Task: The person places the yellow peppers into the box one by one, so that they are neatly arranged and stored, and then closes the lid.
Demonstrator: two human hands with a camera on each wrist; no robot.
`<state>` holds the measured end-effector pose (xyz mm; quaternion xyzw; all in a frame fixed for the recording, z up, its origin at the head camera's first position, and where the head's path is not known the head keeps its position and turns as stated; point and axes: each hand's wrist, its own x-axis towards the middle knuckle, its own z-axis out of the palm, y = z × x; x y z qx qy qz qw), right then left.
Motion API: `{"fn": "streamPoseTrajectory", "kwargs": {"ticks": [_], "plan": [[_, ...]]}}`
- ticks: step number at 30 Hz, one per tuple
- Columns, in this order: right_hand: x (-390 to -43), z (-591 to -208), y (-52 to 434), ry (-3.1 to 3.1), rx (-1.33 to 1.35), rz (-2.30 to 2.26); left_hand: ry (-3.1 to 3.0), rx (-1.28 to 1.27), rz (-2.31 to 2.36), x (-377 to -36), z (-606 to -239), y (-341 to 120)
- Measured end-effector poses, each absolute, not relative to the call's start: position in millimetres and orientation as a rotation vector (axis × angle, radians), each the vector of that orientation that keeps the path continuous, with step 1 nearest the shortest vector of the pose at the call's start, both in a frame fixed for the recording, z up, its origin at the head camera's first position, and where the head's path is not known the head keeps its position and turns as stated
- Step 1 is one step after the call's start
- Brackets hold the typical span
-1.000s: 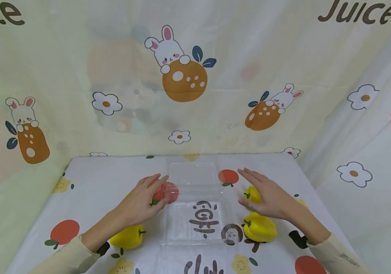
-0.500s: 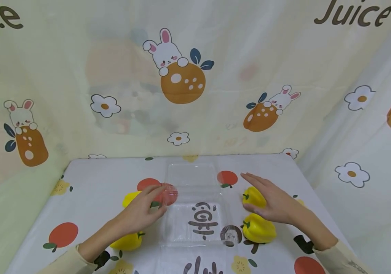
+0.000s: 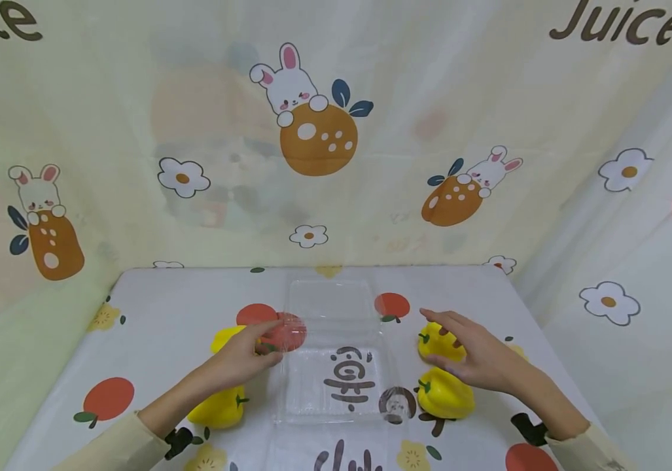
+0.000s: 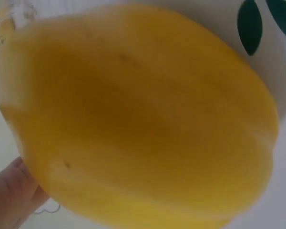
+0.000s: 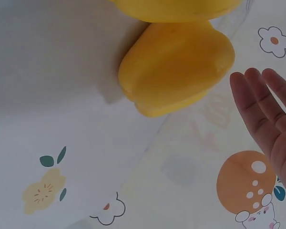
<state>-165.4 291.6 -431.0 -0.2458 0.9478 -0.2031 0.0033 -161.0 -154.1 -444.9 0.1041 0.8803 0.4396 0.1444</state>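
Observation:
A clear plastic clamshell box [image 3: 330,299] lies unfolded in the middle of the table. To its left are two yellow bell peppers, a far one [image 3: 226,338] and a near one [image 3: 218,408]. My left hand [image 3: 241,356] hovers over this pair, fingers bent loosely, partly hiding both. A yellow pepper [image 4: 138,114] fills most of the left wrist view. Two more yellow peppers sit right of the box, a far one [image 3: 437,341] and a near one [image 3: 446,392]. Beside the far one is my right hand [image 3: 483,356], its fingers [image 5: 260,102] apart from the pepper in the right wrist view.
A white cloth [image 3: 165,314] printed with fruit and flowers covers the table. Behind it hangs a printed curtain [image 3: 224,216], with another curtain side [image 3: 601,242] at the right. Black straps [image 3: 178,443] circle the wrists.
Both hands have drawn slightly nearer to me, and their fingers have bent a little more. The peppers and the box stay where they were.

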Motion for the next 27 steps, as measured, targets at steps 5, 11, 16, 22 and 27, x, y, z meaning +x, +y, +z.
{"fn": "streamPoseTrajectory", "kwargs": {"ticks": [5,11,16,22,27], "plan": [[-167,-434,296,2.944,-0.893,-0.740,2.506,0.190,1.296,-161,-447,-150],[-166,-443,307,2.867,-0.973,-0.900,2.511,0.125,1.292,-162,-449,-145],[-162,-448,313,2.812,-0.916,-0.938,2.507,0.101,1.293,-162,-450,-144],[-155,-453,320,2.794,-0.837,-0.920,2.449,0.080,1.339,-159,-452,-142],[-151,-458,326,2.751,-0.822,-0.968,2.369,0.067,1.391,-158,-454,-138]]}}
